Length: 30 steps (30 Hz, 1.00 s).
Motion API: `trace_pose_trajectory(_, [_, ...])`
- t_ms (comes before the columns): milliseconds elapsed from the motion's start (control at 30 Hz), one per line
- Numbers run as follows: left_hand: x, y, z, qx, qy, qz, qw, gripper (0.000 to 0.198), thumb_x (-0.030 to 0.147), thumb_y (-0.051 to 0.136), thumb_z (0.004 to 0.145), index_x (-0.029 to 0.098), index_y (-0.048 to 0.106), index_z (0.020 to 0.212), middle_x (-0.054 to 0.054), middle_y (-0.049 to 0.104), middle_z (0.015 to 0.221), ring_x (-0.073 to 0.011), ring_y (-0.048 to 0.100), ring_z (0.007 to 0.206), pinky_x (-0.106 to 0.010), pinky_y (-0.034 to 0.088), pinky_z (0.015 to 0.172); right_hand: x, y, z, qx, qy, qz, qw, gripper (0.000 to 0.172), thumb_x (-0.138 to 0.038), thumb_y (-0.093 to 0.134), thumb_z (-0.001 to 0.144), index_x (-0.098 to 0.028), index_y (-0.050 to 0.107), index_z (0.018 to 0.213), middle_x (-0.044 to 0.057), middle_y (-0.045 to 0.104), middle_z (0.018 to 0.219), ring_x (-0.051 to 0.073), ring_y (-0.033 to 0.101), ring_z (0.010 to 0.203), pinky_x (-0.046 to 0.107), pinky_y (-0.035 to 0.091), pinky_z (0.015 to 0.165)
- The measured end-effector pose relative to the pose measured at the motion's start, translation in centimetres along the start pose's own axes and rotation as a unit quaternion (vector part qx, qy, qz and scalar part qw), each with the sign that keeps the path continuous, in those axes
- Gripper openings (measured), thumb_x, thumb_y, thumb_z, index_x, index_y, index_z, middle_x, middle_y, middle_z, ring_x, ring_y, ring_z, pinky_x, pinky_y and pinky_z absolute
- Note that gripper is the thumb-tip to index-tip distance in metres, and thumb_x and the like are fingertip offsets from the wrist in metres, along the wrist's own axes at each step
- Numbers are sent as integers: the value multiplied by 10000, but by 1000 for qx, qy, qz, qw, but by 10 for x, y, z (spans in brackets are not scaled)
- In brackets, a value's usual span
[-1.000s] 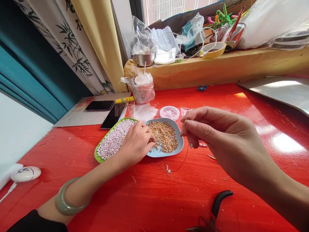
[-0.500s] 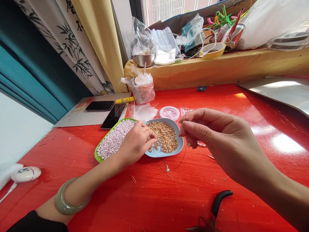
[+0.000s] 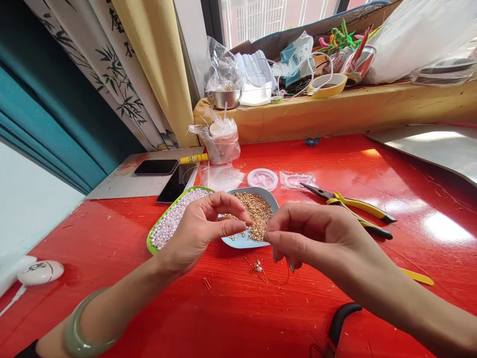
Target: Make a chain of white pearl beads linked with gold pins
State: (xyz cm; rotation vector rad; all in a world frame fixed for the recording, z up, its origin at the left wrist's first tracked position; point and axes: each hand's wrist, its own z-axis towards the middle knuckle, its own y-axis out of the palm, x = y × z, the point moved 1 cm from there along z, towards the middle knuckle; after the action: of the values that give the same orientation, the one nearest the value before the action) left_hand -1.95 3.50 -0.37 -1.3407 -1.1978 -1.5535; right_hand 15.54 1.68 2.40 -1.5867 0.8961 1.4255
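While I hold the right hand (image 3: 320, 236) in a closed pinch, thumb against forefinger, a thin wire (image 3: 288, 273) hangs from it and bends in a loose curve down to the red table (image 3: 223, 308). I have the left hand (image 3: 203, 226) facing it, near but apart, its thumb and forefinger tips almost together; whether a bead sits between them is too small for me to tell. Below the gap between the hands, a small pearl piece (image 3: 258, 267) lies on the table by the wire, just in front of the blue tray (image 3: 240, 242). That tray carries gold beads (image 3: 258, 209), and beside it on the left I see the green tray (image 3: 149, 243) full of pearl beads (image 3: 169, 223), partly hidden by my left hand.

Beyond the right hand, the pliers (image 3: 361, 204) lie with their points near a small clear bag (image 3: 297, 180). A round plastic lid (image 3: 263, 179) rests behind the blue tray. Farther back to the left are a phone (image 3: 155, 167), a glue stick (image 3: 194, 158) and a bagged cup (image 3: 222, 141). On the back ledge sits a yellow tape roll (image 3: 328, 85).
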Motion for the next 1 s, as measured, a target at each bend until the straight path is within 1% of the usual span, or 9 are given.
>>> trace_pose_trajectory(200, [3, 1, -1, 21, 6, -27, 999, 184, 141, 751, 611, 182, 617, 731, 32, 649, 641, -120, 623, 651, -224, 474, 615, -1, 0, -3, 8, -5, -48, 999, 155, -122, 505, 726, -166, 551, 585, -43, 519, 514, 70, 450, 480, 168, 353, 432])
trace_pose_trajectory(433, [3, 2, -2, 28, 12, -10, 999, 165, 179, 746, 619, 187, 606, 706, 15, 666, 649, -151, 642, 670, -260, 483, 623, -4, 3, -4, 32, -50, -106, 993, 173, -122, 475, 705, -172, 517, 545, -42, 466, 491, 80, 404, 469, 188, 317, 407])
trace_pose_trajectory(633, [3, 4, -3, 23, 9, -24, 999, 150, 162, 747, 621, 186, 617, 693, 17, 680, 658, -145, 651, 662, -256, 495, 635, -4, 4, -5, 37, -65, -131, 989, 171, -120, 478, 703, -164, 528, 546, -33, 487, 490, 83, 419, 472, 189, 328, 417])
trace_pose_trajectory(767, [4, 4, -2, 17, 12, -28, 999, 140, 150, 744, 631, 188, 626, 697, 24, 684, 656, -132, 656, 664, -236, 503, 635, -4, 5, -4, 41, -69, -133, 988, 177, -115, 483, 704, -164, 526, 539, -41, 462, 475, 76, 403, 457, 183, 314, 405])
trace_pose_trajectory(900, [4, 2, -4, 18, 33, -10, 999, 143, 147, 748, 635, 194, 629, 700, 21, 691, 655, -147, 664, 676, -245, 517, 633, -3, 4, -3, 41, -71, -138, 987, 178, -107, 487, 703, -165, 526, 540, -42, 468, 478, 77, 412, 460, 183, 320, 409])
trace_pose_trajectory(1000, [4, 1, -6, 16, 64, 19, 998, 139, 147, 738, 662, 213, 636, 728, 19, 708, 680, -159, 671, 699, -261, 530, 650, -2, 4, -3, 40, -62, -137, 988, 175, -98, 489, 709, -167, 533, 554, -46, 467, 484, 78, 418, 465, 182, 323, 414])
